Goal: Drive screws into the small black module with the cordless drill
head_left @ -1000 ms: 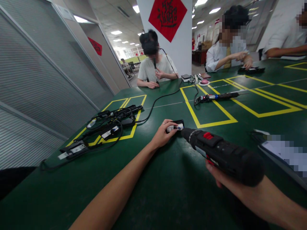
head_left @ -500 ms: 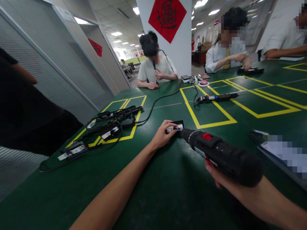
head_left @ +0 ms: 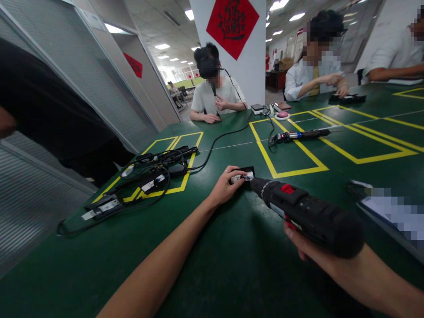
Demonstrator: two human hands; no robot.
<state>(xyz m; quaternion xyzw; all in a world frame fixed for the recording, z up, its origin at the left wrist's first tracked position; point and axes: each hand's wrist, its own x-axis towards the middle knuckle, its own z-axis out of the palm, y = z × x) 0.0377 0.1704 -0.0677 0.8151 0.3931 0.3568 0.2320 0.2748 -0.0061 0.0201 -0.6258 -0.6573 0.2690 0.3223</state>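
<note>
My right hand (head_left: 303, 240) is closed round the handle of a black and red cordless drill (head_left: 308, 212). The drill points left and away from me, its tip close to a small black box-shaped part with a white label (head_left: 248, 170) on the green table. Whether the bit touches that part I cannot tell. My left hand (head_left: 227, 185), a ring on one finger, grips the same part from the left, thumb and fingers closed on it near the drill's tip.
Several black devices with cables (head_left: 152, 181) lie at the left inside yellow tape lines. A pen-like tool (head_left: 301, 135) rests beyond the drill. At the right edge is a phone-like slab (head_left: 391, 216). People sit across the table (head_left: 198, 247); a person in black (head_left: 62, 106) stands at left.
The person in black at the left has moved further into view, towards the table. My hands, the drill and the small black part stay nearly where they were.
</note>
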